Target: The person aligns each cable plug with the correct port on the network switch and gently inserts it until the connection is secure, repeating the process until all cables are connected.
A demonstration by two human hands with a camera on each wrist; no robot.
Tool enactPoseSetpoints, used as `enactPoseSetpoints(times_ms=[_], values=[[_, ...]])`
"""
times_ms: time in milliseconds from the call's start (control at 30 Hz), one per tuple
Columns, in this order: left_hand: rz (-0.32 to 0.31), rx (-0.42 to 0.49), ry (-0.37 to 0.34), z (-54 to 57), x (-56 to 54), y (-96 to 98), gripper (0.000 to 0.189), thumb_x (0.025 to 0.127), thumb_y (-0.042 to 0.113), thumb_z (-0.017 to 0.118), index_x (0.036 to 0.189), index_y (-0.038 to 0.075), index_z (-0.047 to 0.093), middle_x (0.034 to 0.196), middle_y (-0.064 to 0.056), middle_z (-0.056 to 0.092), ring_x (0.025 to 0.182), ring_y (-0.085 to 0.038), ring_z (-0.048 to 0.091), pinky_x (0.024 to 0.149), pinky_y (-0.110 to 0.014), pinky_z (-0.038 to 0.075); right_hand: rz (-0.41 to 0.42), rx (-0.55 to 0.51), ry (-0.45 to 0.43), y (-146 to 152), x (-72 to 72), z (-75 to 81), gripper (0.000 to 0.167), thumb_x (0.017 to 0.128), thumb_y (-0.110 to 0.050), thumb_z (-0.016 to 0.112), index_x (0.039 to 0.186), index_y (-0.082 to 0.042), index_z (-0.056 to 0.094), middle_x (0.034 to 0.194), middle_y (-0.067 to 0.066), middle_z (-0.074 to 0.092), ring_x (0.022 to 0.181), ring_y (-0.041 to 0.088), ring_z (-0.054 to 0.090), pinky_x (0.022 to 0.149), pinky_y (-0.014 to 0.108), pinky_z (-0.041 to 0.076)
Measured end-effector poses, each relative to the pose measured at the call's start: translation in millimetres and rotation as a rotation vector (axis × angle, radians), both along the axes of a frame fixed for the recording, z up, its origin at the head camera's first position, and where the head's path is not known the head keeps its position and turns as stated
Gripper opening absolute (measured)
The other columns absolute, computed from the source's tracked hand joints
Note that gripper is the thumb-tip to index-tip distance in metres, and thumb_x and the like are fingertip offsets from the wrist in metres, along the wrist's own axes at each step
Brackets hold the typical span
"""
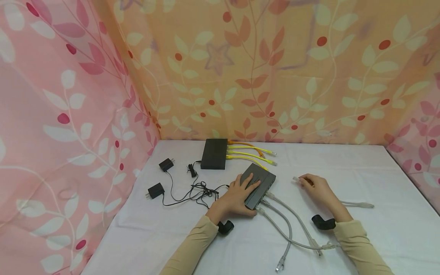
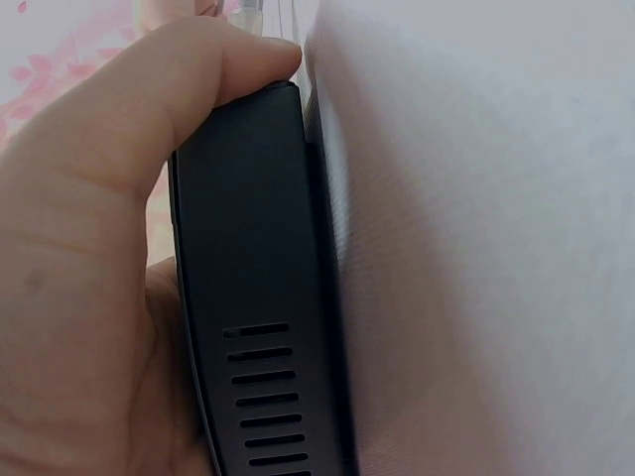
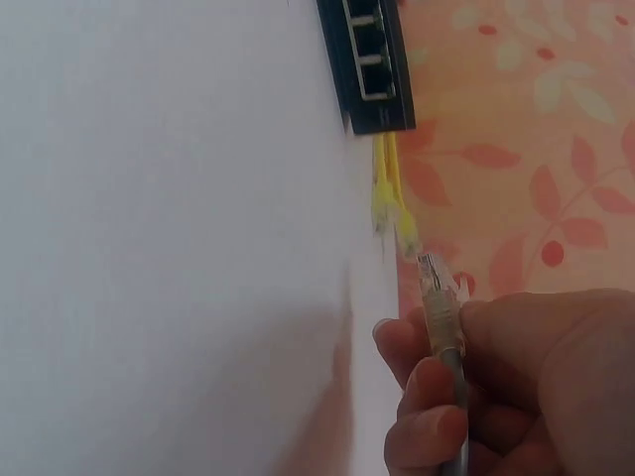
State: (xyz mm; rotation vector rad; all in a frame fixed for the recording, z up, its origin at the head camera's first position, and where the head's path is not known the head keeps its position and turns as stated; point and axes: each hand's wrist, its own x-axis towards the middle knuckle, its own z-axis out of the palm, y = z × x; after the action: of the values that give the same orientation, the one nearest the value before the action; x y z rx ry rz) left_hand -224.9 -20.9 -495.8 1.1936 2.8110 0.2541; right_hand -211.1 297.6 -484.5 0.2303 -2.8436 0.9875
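In the head view, a dark grey network switch (image 1: 262,176) lies angled on the table, with three grey network cables (image 1: 287,223) plugged into its near right side. My left hand (image 1: 236,196) holds the switch, fingers spread over its top. The left wrist view shows the thumb (image 2: 189,74) hooked over the end of its slotted side wall. To the right, my right hand (image 1: 319,190) pinches the clear plug (image 3: 442,317) of another grey network cable (image 1: 355,204), apart from the switch. In the right wrist view, open ports (image 3: 372,59) show on the switch's other long side.
A second black network box (image 1: 214,154) stands behind, with yellow cables (image 1: 252,152) and an orange cable (image 1: 254,146). Two black power adapters (image 1: 166,164) and their tangled cords (image 1: 203,191) lie at left. Loose cable ends (image 1: 280,264) lie in front on the white table (image 1: 395,172).
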Motion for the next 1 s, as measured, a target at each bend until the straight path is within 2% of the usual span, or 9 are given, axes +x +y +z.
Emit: enactPoseSetpoints(times_ms=[467, 800, 867, 1000], values=[[-0.004, 0.013, 0.001, -0.3, 0.5, 0.1, 0.102, 0.072, 0.064, 0.063, 0.15, 0.03, 0.008, 0.157, -0.007, 0.0, 0.138, -0.045, 0.008, 0.102, -0.058, 0.028, 0.073, -0.05, -0.035, -22.0, 1.2, -7.1, 0.022, 0.093, -0.018, 0.057, 0.098, 0.0, 0.067, 0.073, 0.001, 0.066, 0.062, 0.005, 0.053, 0.056, 0.022, 0.041], [-0.002, 0.0, -0.001, -0.6, -0.6, 1.1, 0.102, 0.072, 0.065, 0.062, 0.15, 0.03, 0.007, 0.157, -0.007, -0.001, 0.138, -0.046, 0.007, 0.103, -0.058, 0.027, 0.116, -0.089, -0.054, -33.7, 2.3, -16.7, 0.021, 0.091, -0.022, 0.059, 0.098, -0.004, 0.069, 0.075, -0.003, 0.067, 0.067, 0.005, 0.057, 0.061, 0.022, 0.044], [-0.002, -0.004, 0.005, -0.9, -0.9, 0.8, 0.102, 0.072, 0.066, 0.062, 0.15, 0.03, 0.007, 0.157, -0.007, -0.001, 0.138, -0.046, 0.008, 0.103, -0.058, 0.027, 0.132, -0.117, -0.061, -36.0, 2.6, -17.7, 0.021, 0.091, -0.022, 0.06, 0.098, -0.004, 0.068, 0.075, -0.003, 0.067, 0.066, 0.005, 0.058, 0.06, 0.022, 0.045], [-0.001, -0.01, 0.01, -1.2, -1.1, 0.1, 0.103, 0.071, 0.066, 0.062, 0.15, 0.03, 0.006, 0.157, -0.007, -0.001, 0.138, -0.046, 0.008, 0.102, -0.058, 0.028, 0.172, -0.226, -0.14, -41.4, 2.9, -17.9, 0.027, 0.091, -0.025, 0.059, 0.101, -0.002, 0.067, 0.077, 0.003, 0.068, 0.063, 0.009, 0.059, 0.055, 0.024, 0.05]])
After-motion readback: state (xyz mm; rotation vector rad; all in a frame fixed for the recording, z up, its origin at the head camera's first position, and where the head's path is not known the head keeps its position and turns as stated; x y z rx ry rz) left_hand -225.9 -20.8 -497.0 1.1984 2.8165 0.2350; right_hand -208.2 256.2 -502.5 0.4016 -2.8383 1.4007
